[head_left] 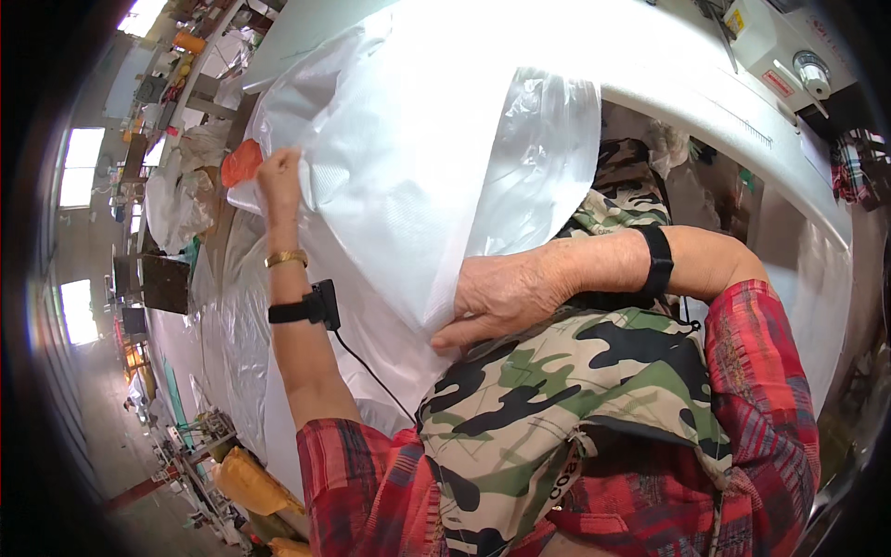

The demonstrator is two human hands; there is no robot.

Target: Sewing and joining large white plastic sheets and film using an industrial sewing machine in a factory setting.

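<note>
Seen from above, a cluttered workshop along the far left, with bright windows and crowded shelving. Across the far side and round to the right, a broad white work table (pixel 705 88) with a curved edge. Over its middle, a large white plastic sheet (pixel 399 186), thin and partly see-through, reaching from the left hand to the right hand, with a glossy flap (pixel 543 158) of clear plastic on its right, over the table's edge. At the near side, a camouflage garment (pixel 575 371) over the wearer's front, and red plaid sleeves (pixel 761 390) to left and right. At the far right, a white machine (pixel 789 56) with a round metal knob. In the near middle, the right hand (pixel 501 297), back upward, thumb stretched along the sheet's near corner, fingers mostly hidden by plastic; cannot tell how firmly gripping. At the near left, a yellow-orange bundle (pixel 255 483). Farther off on the left, the left hand (pixel 280 176), fingers curled tight, pinching the sheet's left edge. Just beside that fist, an orange-red piece (pixel 242 164). On each forearm, a black strap (pixel 658 260), the left one with a boxy device (pixel 326 304) and a thin cable (pixel 371 369). Smallest, around the left wrist, a gold-coloured band (pixel 286 258).
</note>
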